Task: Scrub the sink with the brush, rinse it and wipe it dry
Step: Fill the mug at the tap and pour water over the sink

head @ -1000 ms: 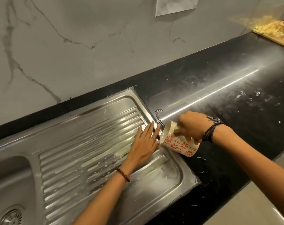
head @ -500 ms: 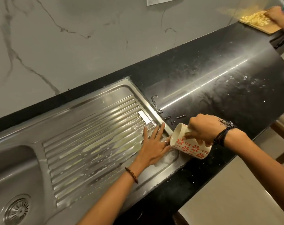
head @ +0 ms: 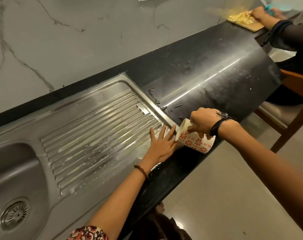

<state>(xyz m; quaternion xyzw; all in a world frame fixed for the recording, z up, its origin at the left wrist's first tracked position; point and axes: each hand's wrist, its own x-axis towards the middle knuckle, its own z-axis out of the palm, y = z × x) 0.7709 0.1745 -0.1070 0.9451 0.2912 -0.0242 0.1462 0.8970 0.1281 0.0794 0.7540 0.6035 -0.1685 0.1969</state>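
Fingers (head: 164, 134) of my left hand (head: 162, 146) lie straight and slightly spread, flat on the wet ribbed drainboard (head: 98, 134) of the steel sink (head: 48, 203), at its 3 o'clock end. My right hand (head: 203, 122) sits just beside it, at about 2 o'clock from the left one, its fingers curled round a white mug with red flowers (head: 195, 141); the mug is tipped over, mouth toward the drainboard's rim, almost touching my left fingers. Soapy streaks and water run along the drainboard grooves. The sink basin, with its round drain strainer (head: 14, 213), lies at 8 o'clock from my hands, well apart from them. I see a beaded bracelet (head: 141, 170) on my left wrist and dark cords (head: 216, 125) on my right. The black desk (head: 208, 80) stretches toward 1 o'clock, with water drops near the sink's edge. At its far end a wooden board with yellow bits (head: 244, 20) lies under another person's hand (head: 259, 13). A grey marbled wall (head: 77, 40) runs behind the desk at 12 o'clock.
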